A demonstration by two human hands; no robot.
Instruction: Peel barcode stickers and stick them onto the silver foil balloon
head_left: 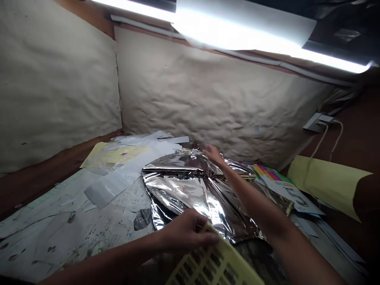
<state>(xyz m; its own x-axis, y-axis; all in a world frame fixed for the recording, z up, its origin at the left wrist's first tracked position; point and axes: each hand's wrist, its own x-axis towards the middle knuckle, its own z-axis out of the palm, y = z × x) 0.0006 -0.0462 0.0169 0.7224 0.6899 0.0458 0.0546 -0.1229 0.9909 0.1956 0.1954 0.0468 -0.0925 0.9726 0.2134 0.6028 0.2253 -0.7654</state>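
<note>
Foil (181, 190): silver, glossy, creased and loosely spread, reaching toward the far edge of the table (111, 225).
Sheet (218, 257): yellow, with rows of dark rectangles, tilted, toward the table's near edge, partly out of view.

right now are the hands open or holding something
Left hand: closed on yellow sheet with dark rectangles.
Right hand: near shiny crinkled silver foil; open or closed cannot be told.
</note>
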